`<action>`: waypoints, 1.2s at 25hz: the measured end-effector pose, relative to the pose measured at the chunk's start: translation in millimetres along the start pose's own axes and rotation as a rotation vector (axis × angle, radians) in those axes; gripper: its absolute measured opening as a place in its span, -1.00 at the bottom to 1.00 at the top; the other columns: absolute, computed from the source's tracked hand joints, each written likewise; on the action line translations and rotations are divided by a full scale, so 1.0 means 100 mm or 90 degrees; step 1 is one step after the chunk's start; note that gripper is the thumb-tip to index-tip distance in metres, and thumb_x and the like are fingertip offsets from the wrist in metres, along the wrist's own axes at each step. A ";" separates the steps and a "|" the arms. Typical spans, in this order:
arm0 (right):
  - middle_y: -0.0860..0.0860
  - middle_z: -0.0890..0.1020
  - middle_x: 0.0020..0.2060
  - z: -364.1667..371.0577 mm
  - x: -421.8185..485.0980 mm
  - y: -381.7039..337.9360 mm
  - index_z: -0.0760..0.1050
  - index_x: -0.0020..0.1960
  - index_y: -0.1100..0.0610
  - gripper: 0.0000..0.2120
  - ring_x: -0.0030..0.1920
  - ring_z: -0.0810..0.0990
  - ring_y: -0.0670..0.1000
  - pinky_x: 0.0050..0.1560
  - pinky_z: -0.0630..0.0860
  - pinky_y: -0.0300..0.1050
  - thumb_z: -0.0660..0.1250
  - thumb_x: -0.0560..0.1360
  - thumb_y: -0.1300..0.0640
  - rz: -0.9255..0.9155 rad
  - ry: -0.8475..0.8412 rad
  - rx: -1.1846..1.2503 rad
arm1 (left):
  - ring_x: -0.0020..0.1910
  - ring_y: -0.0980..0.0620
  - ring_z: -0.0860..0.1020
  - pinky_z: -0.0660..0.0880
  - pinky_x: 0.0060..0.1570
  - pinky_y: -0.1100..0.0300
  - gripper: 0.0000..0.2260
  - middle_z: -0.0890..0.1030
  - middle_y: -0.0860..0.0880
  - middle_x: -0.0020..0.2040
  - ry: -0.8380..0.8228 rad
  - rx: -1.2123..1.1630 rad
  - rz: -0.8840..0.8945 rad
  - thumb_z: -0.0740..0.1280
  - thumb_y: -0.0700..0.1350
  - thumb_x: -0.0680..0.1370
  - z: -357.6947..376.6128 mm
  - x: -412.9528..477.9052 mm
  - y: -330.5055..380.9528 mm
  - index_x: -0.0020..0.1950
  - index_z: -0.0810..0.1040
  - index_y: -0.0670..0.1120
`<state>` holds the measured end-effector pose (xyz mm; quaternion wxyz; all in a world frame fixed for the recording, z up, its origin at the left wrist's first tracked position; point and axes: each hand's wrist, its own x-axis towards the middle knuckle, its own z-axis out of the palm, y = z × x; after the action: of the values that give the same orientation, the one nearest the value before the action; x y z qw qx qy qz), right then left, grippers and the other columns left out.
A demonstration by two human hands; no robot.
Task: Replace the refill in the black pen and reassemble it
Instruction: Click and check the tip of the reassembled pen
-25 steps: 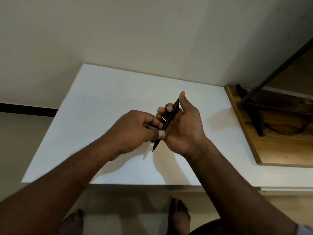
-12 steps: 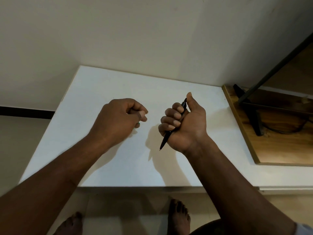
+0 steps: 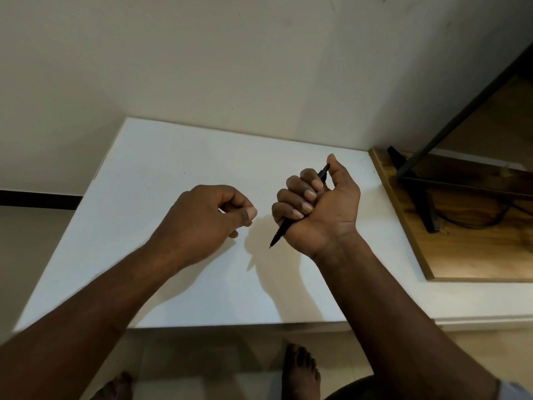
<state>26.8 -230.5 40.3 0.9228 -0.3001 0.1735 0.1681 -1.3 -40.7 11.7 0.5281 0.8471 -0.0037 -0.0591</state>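
My right hand (image 3: 326,210) is closed in a fist around the black pen (image 3: 281,230), held a little above the white table (image 3: 161,174). The pen slants: its writing tip pokes out below the fist toward me and to the left, and its top end sticks up beside the thumb. My left hand (image 3: 202,217) hovers to the left of the pen, apart from it. Its fingers are curled, with the thumb pressed on the forefinger. A thin pale sliver shows between those fingers; I cannot tell what it is.
A wooden board (image 3: 461,249) lies at the table's right end with a black metal stand (image 3: 418,194) and a cable on it. A plain wall runs behind the table. Bare feet (image 3: 301,370) stand on the tiled floor below the front edge.
My left hand has let go of the pen's lower end and moved left, away from it. My right hand has closed its fingers into a fist around the pen.
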 end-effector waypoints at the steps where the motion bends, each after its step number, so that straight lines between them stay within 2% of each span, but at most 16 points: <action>1: -0.07 0.20 -0.48 0.00 0.00 -0.02 0.23 -0.38 0.05 -0.50 -0.54 0.12 -0.07 -0.45 0.04 -0.19 0.23 0.59 -0.23 -0.008 -0.001 0.009 | -0.26 0.24 0.71 0.45 -0.34 0.42 -0.92 0.75 0.25 -0.17 -0.002 -0.001 0.002 0.46 0.08 0.56 0.00 -0.01 0.00 -0.11 0.71 0.14; 4: -0.07 0.20 -0.49 -0.02 0.00 -0.06 0.22 -0.37 0.05 -0.51 -0.54 0.11 -0.07 -0.42 0.02 -0.19 0.22 0.59 -0.22 -0.029 -0.002 0.039 | -0.25 0.22 0.71 0.48 -0.25 0.26 -0.85 0.76 0.23 -0.15 -0.029 -0.020 0.007 0.43 0.17 0.55 0.01 -0.03 0.03 -0.09 0.72 0.14; 7: -0.07 0.20 -0.49 -0.02 0.00 -0.07 0.23 -0.37 0.05 -0.51 -0.54 0.11 -0.07 -0.40 0.01 -0.18 0.21 0.59 -0.22 -0.033 0.002 0.047 | -0.19 0.19 0.72 0.49 -0.18 0.19 -0.63 0.77 0.23 -0.09 -0.136 -0.031 0.015 0.25 0.35 0.53 0.04 -0.07 0.10 -0.03 0.73 0.16; 9: -0.07 0.20 -0.49 -0.02 0.00 -0.07 0.22 -0.37 0.05 -0.51 -0.54 0.11 -0.07 -0.41 0.01 -0.18 0.21 0.60 -0.22 -0.033 -0.002 0.047 | -0.17 0.15 0.72 0.50 -0.17 0.18 -0.57 0.77 0.22 -0.07 -0.176 -0.029 0.017 0.17 0.38 0.52 0.07 -0.09 0.12 -0.02 0.73 0.17; 12: -0.08 0.20 -0.51 0.01 -0.01 -0.08 0.21 -0.37 0.04 -0.52 -0.55 0.11 -0.07 -0.45 0.02 -0.20 0.20 0.60 -0.21 -0.034 -0.018 0.053 | -0.17 0.13 0.73 0.49 -0.16 0.18 -0.58 0.77 0.20 -0.08 -0.165 -0.028 0.009 0.16 0.34 0.55 0.07 -0.09 0.13 -0.02 0.73 0.16; 18: -0.07 0.19 -0.52 0.03 -0.02 -0.10 0.20 -0.38 0.04 -0.54 -0.57 0.11 -0.07 -0.48 0.02 -0.21 0.20 0.58 -0.16 -0.046 -0.023 0.056 | -0.21 0.14 0.72 0.47 -0.16 0.15 -0.69 0.78 0.19 -0.10 -0.142 -0.015 -0.001 0.23 0.14 0.68 0.04 -0.06 0.08 -0.03 0.74 0.13; 25: -0.08 0.19 -0.52 0.04 -0.02 -0.08 0.22 -0.39 0.04 -0.58 -0.56 0.10 -0.08 -0.48 0.02 -0.21 0.20 0.56 -0.11 -0.070 -0.008 0.048 | -0.23 0.12 0.71 0.46 -0.17 0.12 -0.72 0.78 0.16 -0.10 -0.103 -0.047 0.003 0.24 0.13 0.69 -0.01 -0.04 0.06 -0.04 0.73 0.19; 30: -0.08 0.18 -0.51 0.03 -0.01 -0.10 0.22 -0.39 0.05 -0.54 -0.56 0.10 -0.07 -0.49 0.03 -0.21 0.21 0.58 -0.16 -0.067 0.002 0.065 | -0.25 0.12 0.71 0.47 -0.18 0.13 -0.72 0.78 0.17 -0.12 -0.084 -0.056 0.002 0.24 0.13 0.69 -0.03 -0.03 0.07 -0.05 0.73 0.20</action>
<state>30.5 -236.9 48.1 0.9441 -0.2620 0.1673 0.1097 -3.4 -41.3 19.4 0.5638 0.8172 -0.0370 -0.1139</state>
